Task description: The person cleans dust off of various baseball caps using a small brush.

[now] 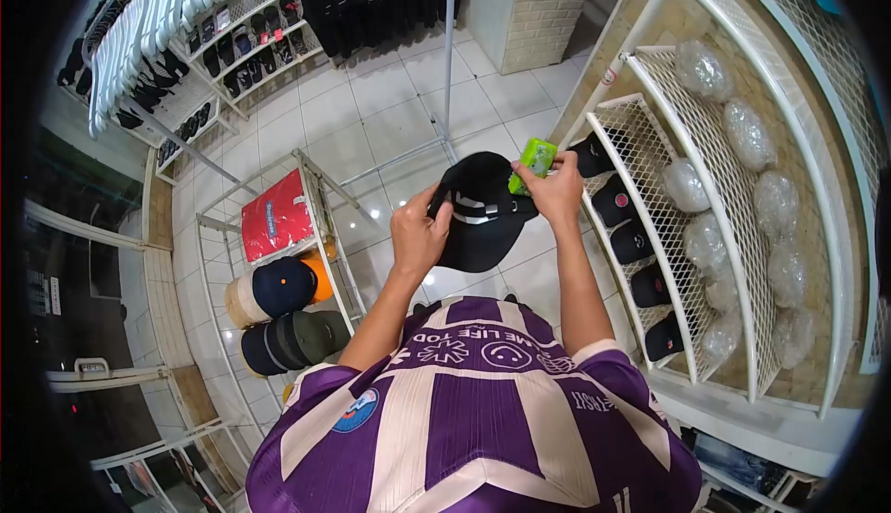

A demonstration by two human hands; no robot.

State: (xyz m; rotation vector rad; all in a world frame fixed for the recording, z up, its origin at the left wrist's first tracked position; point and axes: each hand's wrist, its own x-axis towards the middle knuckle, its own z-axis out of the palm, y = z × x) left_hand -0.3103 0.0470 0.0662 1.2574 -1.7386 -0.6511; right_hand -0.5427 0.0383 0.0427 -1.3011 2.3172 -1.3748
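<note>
Both hands hold a black cap (483, 221) near the wire shelf (650, 142).
The left hand (419, 235) has its grip closed on the cap, and the right hand (555, 193) pinches a green thing (536, 156) against it. Holding the cap still should help.

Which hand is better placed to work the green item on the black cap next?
Right, probably. The right hand pinches the green item at the edge of the black cap; the left hand grips the cap's other side, only steadying it.
</note>
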